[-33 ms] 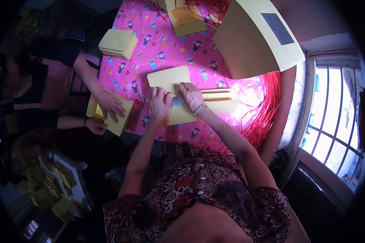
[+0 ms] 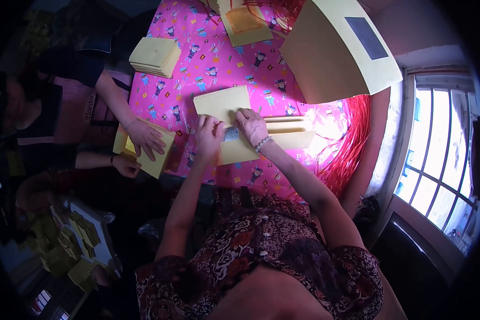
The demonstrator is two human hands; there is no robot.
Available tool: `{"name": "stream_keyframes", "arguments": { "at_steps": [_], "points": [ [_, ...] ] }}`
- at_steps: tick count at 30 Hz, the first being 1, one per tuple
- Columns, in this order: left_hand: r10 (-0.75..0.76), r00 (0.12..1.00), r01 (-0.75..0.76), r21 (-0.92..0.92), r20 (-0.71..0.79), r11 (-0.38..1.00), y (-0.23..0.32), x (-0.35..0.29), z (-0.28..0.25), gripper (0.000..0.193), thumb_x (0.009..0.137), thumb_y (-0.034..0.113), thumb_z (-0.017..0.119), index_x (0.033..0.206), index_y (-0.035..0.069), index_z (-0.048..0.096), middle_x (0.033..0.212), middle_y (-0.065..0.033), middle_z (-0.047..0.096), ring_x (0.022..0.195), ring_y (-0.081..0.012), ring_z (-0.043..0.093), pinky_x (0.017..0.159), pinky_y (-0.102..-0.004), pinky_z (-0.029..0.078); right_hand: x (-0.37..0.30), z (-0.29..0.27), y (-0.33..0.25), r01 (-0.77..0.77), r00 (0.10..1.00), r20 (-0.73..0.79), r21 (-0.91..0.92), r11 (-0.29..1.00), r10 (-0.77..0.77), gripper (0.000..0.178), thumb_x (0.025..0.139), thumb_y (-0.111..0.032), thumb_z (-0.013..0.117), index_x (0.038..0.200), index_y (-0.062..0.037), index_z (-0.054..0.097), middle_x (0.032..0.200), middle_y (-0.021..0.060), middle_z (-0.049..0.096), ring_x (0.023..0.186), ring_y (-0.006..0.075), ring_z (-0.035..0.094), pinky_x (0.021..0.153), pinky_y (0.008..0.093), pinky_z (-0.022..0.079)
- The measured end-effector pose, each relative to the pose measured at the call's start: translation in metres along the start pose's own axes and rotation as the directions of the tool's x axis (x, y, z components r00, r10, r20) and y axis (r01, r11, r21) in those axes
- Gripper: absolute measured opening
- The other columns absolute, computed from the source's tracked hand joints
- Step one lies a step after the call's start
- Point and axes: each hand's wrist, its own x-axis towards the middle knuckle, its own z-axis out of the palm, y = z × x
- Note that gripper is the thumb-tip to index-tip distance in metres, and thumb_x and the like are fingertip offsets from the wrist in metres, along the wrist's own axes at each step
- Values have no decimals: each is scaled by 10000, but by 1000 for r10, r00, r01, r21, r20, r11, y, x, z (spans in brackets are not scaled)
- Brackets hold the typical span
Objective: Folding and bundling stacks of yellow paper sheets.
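Note:
Yellow joss paper (image 2: 241,155) with a silver-grey patch and a bit of orange lies in front of me on the pink patterned table cover. Its upper part is a folded flap (image 2: 225,100). My left hand (image 2: 210,133) has its fingers curled in a pinch at the fold, left of the silver patch. On the other side my right hand (image 2: 252,128), with a beaded bracelet at the wrist, grips the same fold with bent fingers. To its right lies a folded yellow piece (image 2: 290,140) with open layers, partly behind my wrist.
A large yellow board (image 2: 325,58) with a dark rectangle stands at the far right. Red strings (image 2: 352,149) hang beside it. A yellow paper stack (image 2: 153,56) sits far left. An orange-patched sheet (image 2: 244,21) lies at the back. At left, a co-worker's hand (image 2: 145,140) presses yellow paper (image 2: 156,163).

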Motion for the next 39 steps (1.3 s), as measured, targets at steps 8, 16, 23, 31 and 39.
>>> {"name": "stream_keyframes", "arguments": {
  "at_steps": [8, 16, 23, 31, 39],
  "points": [
    [-40, 997, 51, -160, 72, 986, -8, -1, -5, 132, 791, 103, 693, 807, 34, 581, 826, -95, 531, 637, -225, 597, 556, -331, 486, 0, 7, 7, 21, 995, -100, 55, 998, -15, 185, 767, -205, 664, 847, -81, 552, 778, 76, 539, 773, 260, 569, 677, 377, 477],
    [19, 999, -13, -156, 33, 988, -8, -4, -10, 121, 765, 90, 710, 797, 38, 606, 804, -92, 541, 674, -231, 590, 563, -340, 479, 0, 6, 3, 14, 994, -109, 66, 998, -7, 187, 773, -205, 663, 850, -76, 551, 805, 78, 557, 792, 265, 577, 683, 378, 477],
    [-28, 999, 34, -220, 35, 975, -7, -4, -11, 102, 757, 33, 702, 792, 18, 608, 791, -68, 540, 616, -142, 569, 544, -280, 457, 6, 3, -5, -138, 988, 77, 73, 988, 132, 274, 756, -274, 686, 855, -69, 534, 849, 94, 582, 859, 273, 586, 730, 384, 479],
    [-116, 991, 133, -325, 72, 936, -18, -1, -12, 111, 778, 45, 698, 837, 25, 606, 782, -36, 571, 614, -105, 561, 562, -246, 453, 12, -1, -1, -86, 978, 182, -78, 993, 99, 433, 741, -353, 705, 1012, -89, 495, 923, 95, 563, 880, 263, 605, 759, 365, 502],
    [-451, 888, 454, 20, -85, 891, -8, 6, -25, 485, 788, 409, 702, 1006, 9, 535, 733, -108, 597, 677, -249, 605, 643, -393, 477, 14, -13, 10, 340, 941, 127, -381, 860, -315, 120, 799, -192, 515, 893, -117, 523, 929, 30, 483, 886, 175, 512, 737, 302, 446]
  ]
}}
